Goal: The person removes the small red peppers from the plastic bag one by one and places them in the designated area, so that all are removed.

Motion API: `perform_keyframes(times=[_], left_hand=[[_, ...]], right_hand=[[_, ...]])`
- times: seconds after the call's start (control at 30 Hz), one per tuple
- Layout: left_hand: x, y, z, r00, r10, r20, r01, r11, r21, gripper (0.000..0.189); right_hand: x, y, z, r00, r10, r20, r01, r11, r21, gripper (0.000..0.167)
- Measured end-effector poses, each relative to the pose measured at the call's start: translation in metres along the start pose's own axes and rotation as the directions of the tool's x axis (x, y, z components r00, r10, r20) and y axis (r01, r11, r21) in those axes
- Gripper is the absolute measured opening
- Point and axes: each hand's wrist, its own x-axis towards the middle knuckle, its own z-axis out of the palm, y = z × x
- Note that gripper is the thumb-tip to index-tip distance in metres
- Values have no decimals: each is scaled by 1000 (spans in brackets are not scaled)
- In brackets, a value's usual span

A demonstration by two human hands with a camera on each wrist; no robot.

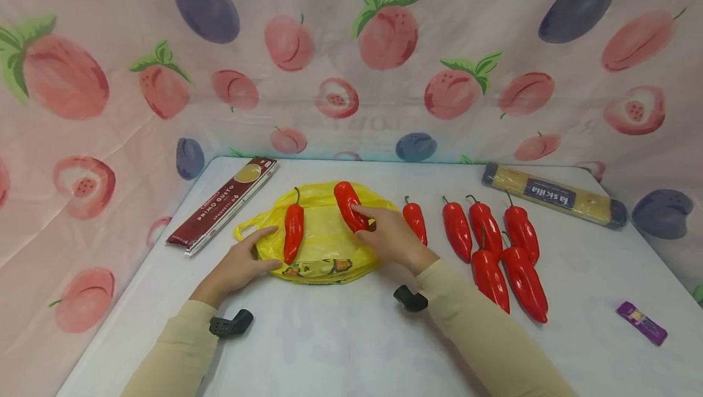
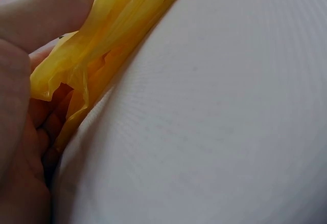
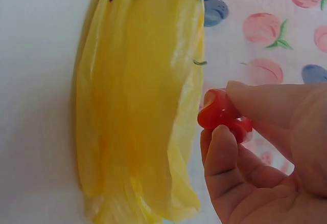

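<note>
My right hand (image 1: 387, 235) pinches a glossy red pepper (image 1: 347, 202) between thumb and fingers above the right part of a yellow plastic bag (image 1: 324, 226). In the right wrist view one end of that pepper (image 3: 219, 110) shows between the fingertips; the hand hides the rest. The bag lies flat on the white table, with another red pepper (image 1: 294, 232) on its left part, stem pointing away. At the bag's left edge is my left hand (image 1: 238, 263), thumb and fingers around its loose plastic (image 2: 76, 75) in the left wrist view.
Right of the bag lie a single red pepper (image 1: 415, 221) and a group of several more (image 1: 486, 272). A dark red spaghetti pack (image 1: 222, 205) is at the back left, a pasta pack (image 1: 555, 196) at the back right. A small purple packet (image 1: 641, 322) lies near the right edge.
</note>
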Motion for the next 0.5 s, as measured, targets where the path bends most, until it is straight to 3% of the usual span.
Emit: perform_keyframes(times=[0.23, 0.5], left_hand=[[1, -1, -1, 1000, -12, 1, 12, 1000, 7, 87], [1, -2, 1, 1000, -4, 3, 4, 1000, 8, 86]], right_hand=[[-12, 10, -14, 999, -14, -30, 14, 1000, 19, 61], [-29, 26, -32, 997, -23, -76, 20, 999, -43, 61]])
